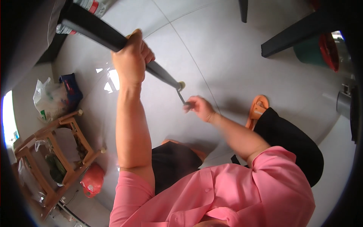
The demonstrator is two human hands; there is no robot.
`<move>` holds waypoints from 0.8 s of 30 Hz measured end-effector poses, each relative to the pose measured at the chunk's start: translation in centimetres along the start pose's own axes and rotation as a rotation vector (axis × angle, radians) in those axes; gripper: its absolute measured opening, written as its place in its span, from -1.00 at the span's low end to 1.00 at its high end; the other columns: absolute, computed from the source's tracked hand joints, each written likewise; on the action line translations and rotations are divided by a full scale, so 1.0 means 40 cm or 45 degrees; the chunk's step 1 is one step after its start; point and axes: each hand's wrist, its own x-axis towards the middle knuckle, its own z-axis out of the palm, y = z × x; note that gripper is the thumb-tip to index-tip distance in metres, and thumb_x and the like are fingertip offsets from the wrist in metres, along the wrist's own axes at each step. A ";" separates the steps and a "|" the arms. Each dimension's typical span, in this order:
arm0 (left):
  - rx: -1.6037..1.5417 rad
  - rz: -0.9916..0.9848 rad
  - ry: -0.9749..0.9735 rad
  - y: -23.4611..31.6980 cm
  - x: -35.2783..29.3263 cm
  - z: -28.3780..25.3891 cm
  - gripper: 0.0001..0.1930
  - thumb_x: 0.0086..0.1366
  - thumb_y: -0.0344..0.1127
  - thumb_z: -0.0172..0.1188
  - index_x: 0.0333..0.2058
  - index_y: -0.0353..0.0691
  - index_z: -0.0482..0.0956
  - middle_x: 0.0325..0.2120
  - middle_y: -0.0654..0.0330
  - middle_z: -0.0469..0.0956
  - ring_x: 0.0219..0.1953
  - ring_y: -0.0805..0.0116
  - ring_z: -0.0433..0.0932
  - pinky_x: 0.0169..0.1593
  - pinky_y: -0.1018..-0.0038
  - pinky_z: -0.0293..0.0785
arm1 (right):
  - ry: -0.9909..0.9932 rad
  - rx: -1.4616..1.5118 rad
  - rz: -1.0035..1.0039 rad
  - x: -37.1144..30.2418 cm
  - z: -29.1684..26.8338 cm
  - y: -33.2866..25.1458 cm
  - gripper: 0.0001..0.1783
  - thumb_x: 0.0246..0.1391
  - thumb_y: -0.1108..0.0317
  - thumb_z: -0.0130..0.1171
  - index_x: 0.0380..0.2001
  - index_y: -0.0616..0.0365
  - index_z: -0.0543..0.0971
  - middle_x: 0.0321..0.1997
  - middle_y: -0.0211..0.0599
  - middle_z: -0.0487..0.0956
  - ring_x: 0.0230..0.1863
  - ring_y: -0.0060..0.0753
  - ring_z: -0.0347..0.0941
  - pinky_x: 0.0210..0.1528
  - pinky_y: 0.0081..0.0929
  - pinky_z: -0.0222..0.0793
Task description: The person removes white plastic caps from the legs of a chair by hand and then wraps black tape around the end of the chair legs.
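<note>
My left hand (pixel 130 58) is wrapped round a long black furniture leg (pixel 100 32), which slants from the upper left down to the middle of the head view. A small pale round piece (pixel 182 85) sits on the leg's lower end. From beside that end a thin dark strip or rod (pixel 181 97) runs to my right hand (pixel 201 108), whose fingers pinch its far end. Whether it is a tool or a flexible strip is too small to tell. Part of the leg lies hidden behind my left fingers.
A wooden rack (pixel 72 132) with bags stands at the left, near a white plastic bag (pixel 49 98) and a red bag (pixel 92 179). At upper right are another black leg (pixel 283 41) and a green bucket (pixel 310 53). Plastic bottles (pixel 92 6) show at upper left. My foot wears an orange sandal (pixel 257 109).
</note>
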 end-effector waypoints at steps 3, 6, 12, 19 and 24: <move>0.021 -0.017 -0.052 0.013 0.018 -0.019 -0.60 0.23 -0.32 0.02 -0.78 -0.09 0.14 -0.85 0.31 0.12 -0.77 0.45 0.12 -0.55 0.44 0.21 | 0.075 0.020 0.124 0.070 0.142 0.018 -0.68 0.20 0.29 -0.18 -0.10 0.17 0.47 -0.05 -0.32 0.50 0.04 -0.45 0.37 0.10 -0.37 0.27; 0.028 -0.003 -0.014 0.025 0.020 -0.045 -0.60 0.23 -0.32 0.01 -0.77 -0.09 0.14 -0.85 0.30 0.12 -0.77 0.45 0.12 -0.55 0.43 0.22 | -0.038 0.073 0.062 0.183 0.098 -0.007 -0.62 0.03 0.50 -0.08 -0.04 0.10 0.45 0.00 -0.45 0.45 0.07 -0.54 0.32 0.12 -0.42 0.26; 0.029 0.003 -0.005 0.007 0.006 -0.049 -0.62 0.14 -0.38 -0.03 -0.79 -0.16 0.06 -0.84 0.32 0.06 -0.77 0.47 0.04 -0.59 0.48 0.14 | 0.075 -0.022 -0.119 0.210 -0.016 -0.158 -0.60 -0.03 0.56 -0.17 -0.09 0.36 0.45 0.06 -0.13 0.47 0.16 -0.29 0.34 0.15 -0.38 0.26; 0.033 0.046 0.022 0.025 0.013 -0.048 -0.63 0.12 -0.41 -0.05 -0.80 -0.15 0.05 -0.86 0.32 0.05 -0.78 0.48 0.04 -0.61 0.48 0.13 | -0.092 0.035 0.121 0.015 0.011 -0.053 -0.63 -0.09 0.43 -0.13 -0.23 0.40 0.53 -0.14 -0.12 0.57 -0.08 -0.36 0.44 0.02 -0.47 0.28; -0.046 0.000 0.054 0.051 0.024 -0.026 -0.63 0.10 -0.41 -0.05 -0.80 -0.14 0.03 -0.86 0.33 0.03 -0.79 0.49 0.01 -0.64 0.49 0.09 | 0.412 -0.780 0.282 0.185 0.013 -0.019 -0.58 -0.03 0.50 -0.11 -0.05 0.18 0.48 -0.06 -0.29 0.51 -0.03 -0.43 0.40 0.00 -0.45 0.35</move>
